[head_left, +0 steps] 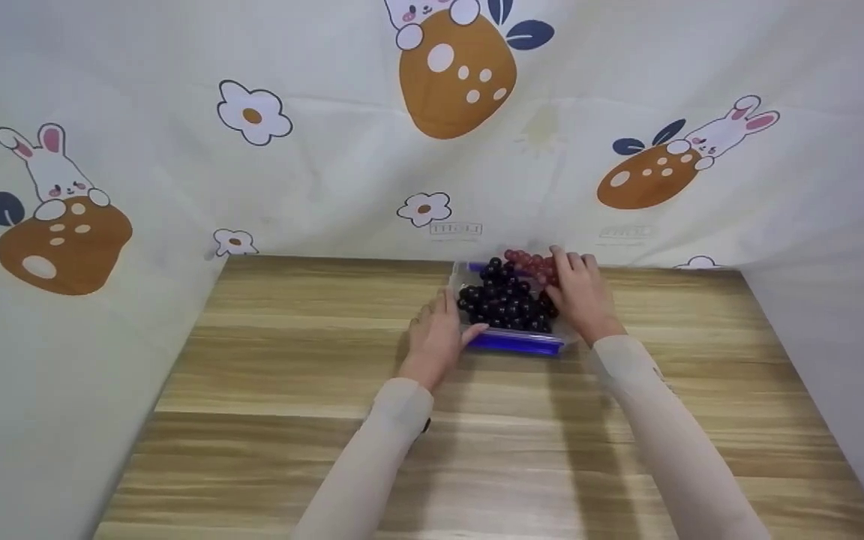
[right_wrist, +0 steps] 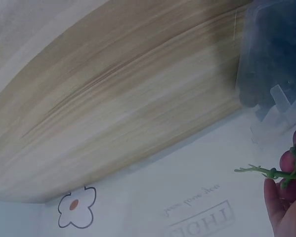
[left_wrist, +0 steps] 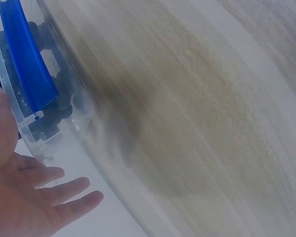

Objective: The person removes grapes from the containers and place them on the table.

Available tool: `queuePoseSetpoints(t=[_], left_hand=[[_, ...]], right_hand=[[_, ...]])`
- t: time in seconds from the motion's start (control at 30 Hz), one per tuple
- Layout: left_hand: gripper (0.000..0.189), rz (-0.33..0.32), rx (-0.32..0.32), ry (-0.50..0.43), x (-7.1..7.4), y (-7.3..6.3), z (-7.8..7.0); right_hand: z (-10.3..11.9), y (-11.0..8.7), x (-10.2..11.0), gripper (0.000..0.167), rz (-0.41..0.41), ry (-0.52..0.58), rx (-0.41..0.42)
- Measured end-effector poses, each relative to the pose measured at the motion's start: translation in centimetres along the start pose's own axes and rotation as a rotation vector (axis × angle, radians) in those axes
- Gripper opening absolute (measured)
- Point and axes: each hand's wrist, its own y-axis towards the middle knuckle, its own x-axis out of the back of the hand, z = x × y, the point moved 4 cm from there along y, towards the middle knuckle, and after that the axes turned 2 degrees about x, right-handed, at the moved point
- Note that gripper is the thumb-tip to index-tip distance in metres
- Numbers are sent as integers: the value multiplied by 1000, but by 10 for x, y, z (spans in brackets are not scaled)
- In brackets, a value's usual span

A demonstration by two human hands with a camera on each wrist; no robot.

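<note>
A clear plastic container [head_left: 567, 330] with blue clip flaps [head_left: 516, 343] sits near the back of the table. A bunch of dark grapes [head_left: 511, 304] fills much of it. My left hand [head_left: 433, 337] rests against the container's left side, its thumb over the front left corner; in the left wrist view the fingers [left_wrist: 68, 190] are straight and spread. My right hand [head_left: 586, 292] holds a bunch of red grapes [head_left: 531, 264] over the back right of the container. Its green stem [right_wrist: 271, 173] sticks out past the fingertips in the right wrist view.
The wooden tabletop [head_left: 289, 360] extends around the container and toward the front. A pale cloth [head_left: 327, 180] printed with rabbits and flowers hangs behind the table and along both sides, close behind the container.
</note>
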Motion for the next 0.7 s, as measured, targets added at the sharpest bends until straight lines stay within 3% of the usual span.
queuePoseSetpoints(t=[0.23, 0.7], left_hand=[[96, 11, 11, 15, 1, -1, -1], [94, -55, -1, 47, 6, -6, -5]], right_hand=[[3, 1, 6, 55, -3, -7, -2], [0, -3, 18, 53, -61, -21, -6]])
